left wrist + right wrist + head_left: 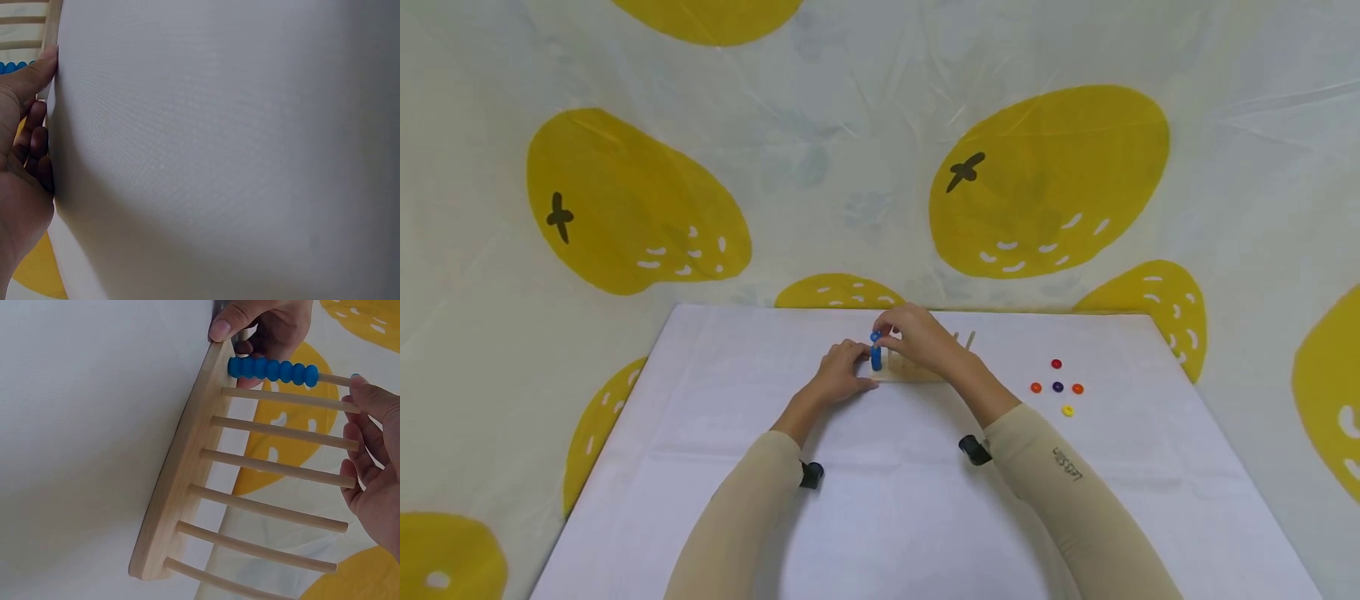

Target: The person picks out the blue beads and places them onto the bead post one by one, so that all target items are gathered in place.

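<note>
A wooden peg rack (172,487) with a row of upright pegs stands near the table's far edge. Several blue beads (273,370) are stacked on its leftmost peg, down against the base. My left hand (841,372) holds the rack's left end, thumb in front and fingers behind; the left wrist view catches only a corner of the rack beside that hand (25,125). Above the stack, my right hand (917,337) pinches another blue bead (875,337) at the top of the same peg. Its fingers mostly hide this bead in the right wrist view.
To the right of the rack lie several loose beads: a red one (1056,363), two orange ones (1036,387), a dark purple one (1057,387) and a yellow one (1068,411). A white cloth (880,517) covers the table. Behind hangs a patterned curtain (865,167).
</note>
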Tool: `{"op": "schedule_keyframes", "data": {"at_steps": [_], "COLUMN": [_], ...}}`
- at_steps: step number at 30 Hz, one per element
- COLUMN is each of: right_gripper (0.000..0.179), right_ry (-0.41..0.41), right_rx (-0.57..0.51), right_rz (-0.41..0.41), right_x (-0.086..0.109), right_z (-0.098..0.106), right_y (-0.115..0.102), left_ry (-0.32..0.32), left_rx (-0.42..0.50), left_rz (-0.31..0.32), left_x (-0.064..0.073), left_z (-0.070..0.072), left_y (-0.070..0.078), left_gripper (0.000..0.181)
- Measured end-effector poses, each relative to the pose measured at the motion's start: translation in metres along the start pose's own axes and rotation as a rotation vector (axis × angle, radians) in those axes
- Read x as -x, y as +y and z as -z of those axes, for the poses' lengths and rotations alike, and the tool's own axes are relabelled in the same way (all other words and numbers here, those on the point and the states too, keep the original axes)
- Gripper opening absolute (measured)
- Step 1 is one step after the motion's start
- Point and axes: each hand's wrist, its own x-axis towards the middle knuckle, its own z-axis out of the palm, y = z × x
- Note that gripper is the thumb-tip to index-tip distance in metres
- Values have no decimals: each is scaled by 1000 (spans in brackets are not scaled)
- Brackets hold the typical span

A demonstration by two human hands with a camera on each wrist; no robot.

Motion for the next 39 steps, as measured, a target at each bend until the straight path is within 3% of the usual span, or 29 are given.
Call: {"op": "schedule_keyframes", "data": {"at_steps": [16,22,33,39], "right_gripper": [18,20,23,26], "right_ry": [27,43,167,330], "right_rx": [8,-10,57,167], "right_rz": [-7,-15,2,91], "right_x": [8,16,51,78], "right_z": [4,13,41,60], "right_y": [4,5,8,23], "left_ry": [23,29,18,44], "left_rx": [-26,-17,-19,-46], "left_rz": [-30,-14,-13,-18], "left_x": [-1,0,7,23], "left_z": [-3,-4,-2,16], "left_y": [1,0,-3,-6], "left_gripper": [57,58,65,70]}}
